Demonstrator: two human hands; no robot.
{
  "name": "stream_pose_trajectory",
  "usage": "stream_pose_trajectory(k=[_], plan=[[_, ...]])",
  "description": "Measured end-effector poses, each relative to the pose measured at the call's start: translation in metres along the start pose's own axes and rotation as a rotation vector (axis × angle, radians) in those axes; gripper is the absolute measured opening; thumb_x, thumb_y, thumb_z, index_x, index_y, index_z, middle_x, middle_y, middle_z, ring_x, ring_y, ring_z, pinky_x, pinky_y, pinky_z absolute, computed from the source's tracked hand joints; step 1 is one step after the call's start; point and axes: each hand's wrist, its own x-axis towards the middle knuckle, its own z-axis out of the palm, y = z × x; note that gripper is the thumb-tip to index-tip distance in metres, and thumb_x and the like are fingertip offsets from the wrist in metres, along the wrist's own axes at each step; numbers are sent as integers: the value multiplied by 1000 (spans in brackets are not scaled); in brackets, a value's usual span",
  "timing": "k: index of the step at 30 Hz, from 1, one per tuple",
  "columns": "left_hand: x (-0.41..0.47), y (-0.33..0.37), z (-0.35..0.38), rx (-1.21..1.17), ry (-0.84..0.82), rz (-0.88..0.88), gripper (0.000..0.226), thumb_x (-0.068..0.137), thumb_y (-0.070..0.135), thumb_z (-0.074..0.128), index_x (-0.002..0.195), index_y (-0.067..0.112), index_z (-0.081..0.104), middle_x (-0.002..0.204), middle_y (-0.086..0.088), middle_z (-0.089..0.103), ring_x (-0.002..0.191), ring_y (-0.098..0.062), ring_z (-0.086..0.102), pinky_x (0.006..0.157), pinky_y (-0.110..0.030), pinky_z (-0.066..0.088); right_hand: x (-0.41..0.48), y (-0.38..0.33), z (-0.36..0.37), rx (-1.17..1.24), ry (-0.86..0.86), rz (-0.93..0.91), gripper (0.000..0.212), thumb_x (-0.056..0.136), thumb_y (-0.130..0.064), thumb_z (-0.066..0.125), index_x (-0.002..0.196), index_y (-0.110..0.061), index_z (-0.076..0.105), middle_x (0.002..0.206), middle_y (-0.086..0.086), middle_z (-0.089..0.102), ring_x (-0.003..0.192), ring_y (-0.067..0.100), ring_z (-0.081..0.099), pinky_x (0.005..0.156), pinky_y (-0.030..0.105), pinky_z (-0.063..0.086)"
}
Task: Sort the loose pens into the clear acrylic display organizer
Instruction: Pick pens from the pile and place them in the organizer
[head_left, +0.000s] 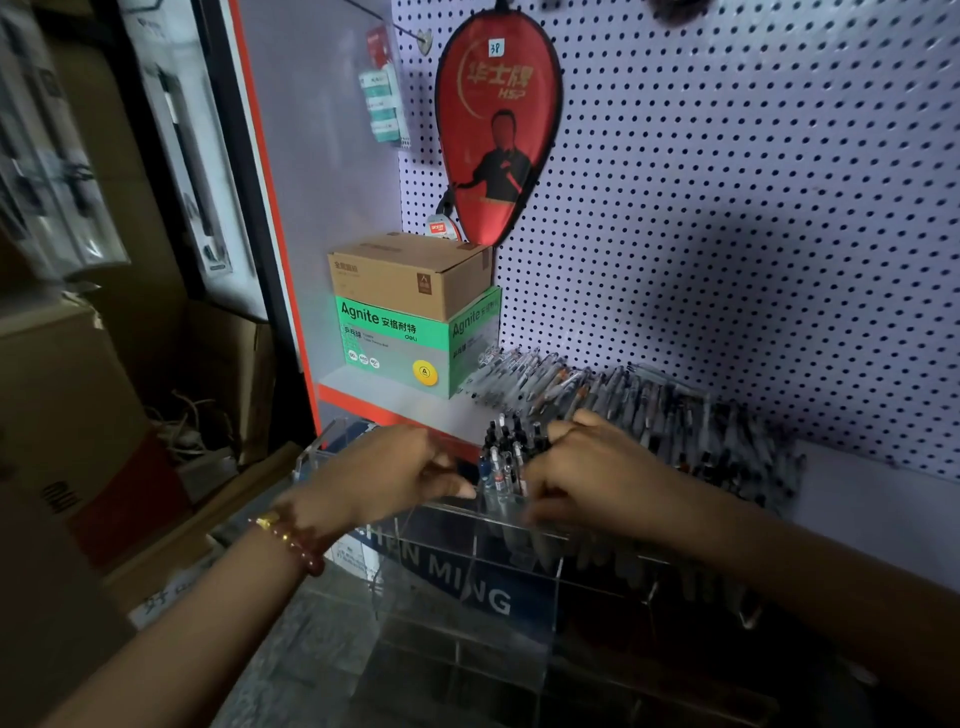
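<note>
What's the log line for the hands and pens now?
left hand: by organizer rim | right hand: against upright pens, grip blurred | loose pens: heaped on shelf

Paddle case is coloured red, edged black, lettered gold. Pegboard is seen as pale lavender, patterned with regular dark holes. Lower box is printed green and grey, white lettering, yellow disc. Upper box is plain brown. Organizer is clear, banded dark blue with white letters. Pens are grey-bodied, black-tipped. Bracelet is beaded reddish-brown with gold.
</note>
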Motion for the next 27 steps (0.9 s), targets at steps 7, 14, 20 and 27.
stream_pose_trajectory(k=[7, 14, 20, 27], plan=[[26, 5, -20, -219, 211, 45, 62, 80, 73, 37, 84, 21, 70, 80, -10, 70, 76, -26, 66, 74, -46, 53, 40, 95, -47, 641, -54, 221, 36, 98, -35, 47, 73, -13, 61, 52, -8, 50, 44, 8, 40, 61, 22, 44], [46, 11, -6, -269, 289, 42, 20, 96, 16, 50, 89, 16, 68, 86, 13, 68, 84, -4, 62, 76, -26, 49, 98, 155, 18, 362, -217, 188, 34, 99, -12, 46, 133, -16, 51, 127, -8, 49, 104, 10, 51, 88, 26, 42], [47, 9, 8, -208, 285, 29, 17, 97, 17, 49, 97, 23, 66, 89, 9, 67, 82, -5, 60, 74, -26, 49, 128, 162, 64, 62, -134, 66, 33, 94, -10, 53, 126, -11, 55, 126, 4, 55, 107, 19, 57, 93, 35, 49], [52, 16, 14, -207, 389, -19, 23, 96, 9, 48, 99, 22, 66, 100, 11, 69, 95, -6, 63, 82, -25, 50, 131, 161, 56, -122, -103, -67, 27, 91, -17, 59, 118, -13, 56, 111, -1, 60, 98, 16, 59, 86, 34, 53]])
